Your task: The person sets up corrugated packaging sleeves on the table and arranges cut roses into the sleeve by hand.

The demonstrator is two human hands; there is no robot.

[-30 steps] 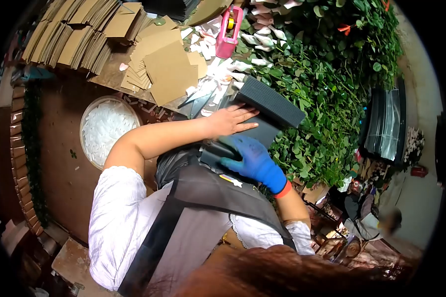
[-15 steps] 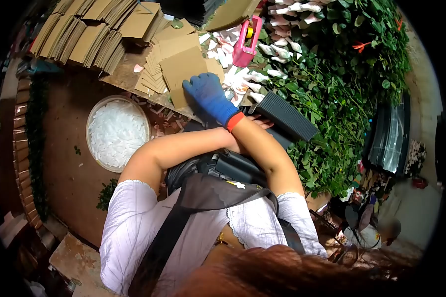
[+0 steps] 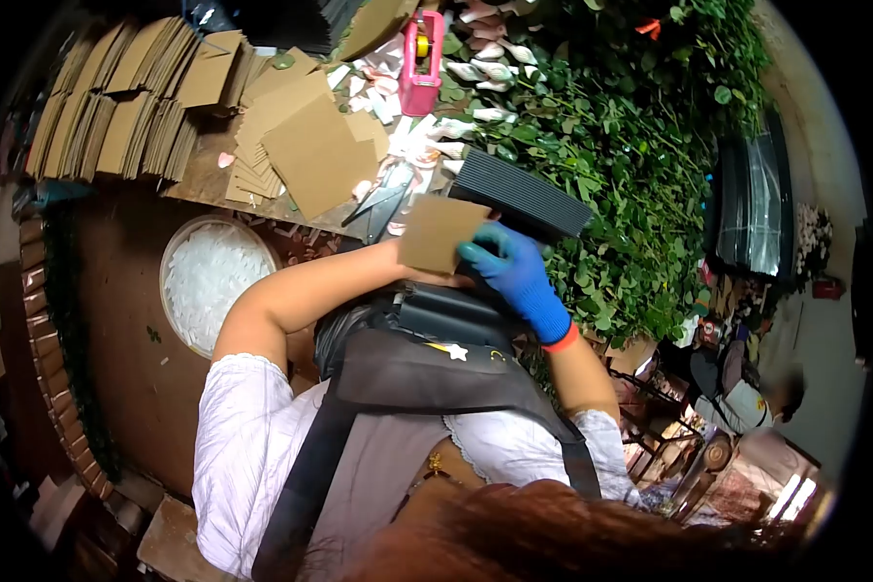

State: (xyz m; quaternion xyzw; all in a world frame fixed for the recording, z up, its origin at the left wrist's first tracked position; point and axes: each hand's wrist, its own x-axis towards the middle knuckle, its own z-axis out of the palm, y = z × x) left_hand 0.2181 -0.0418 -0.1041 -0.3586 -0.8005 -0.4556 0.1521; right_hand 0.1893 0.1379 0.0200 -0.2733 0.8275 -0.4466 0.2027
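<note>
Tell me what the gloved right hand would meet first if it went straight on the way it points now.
The right hand would probably meet the cardboard piece first: in this view its thumb overlaps the edge, though depth is unclear.

Cardboard stacks [image 3: 131, 87] on table [image 3: 204, 167], left | foliage [image 3: 630, 175] right | tape dispenser [image 3: 420, 87] between

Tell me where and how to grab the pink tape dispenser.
Probably pinch the pink tape dispenser across its long sides at the near end, coming from above: the body is narrow, and that end is clear of the yellow roll. White scraps at left and pale buds at right could hinder a sideways approach.
</note>
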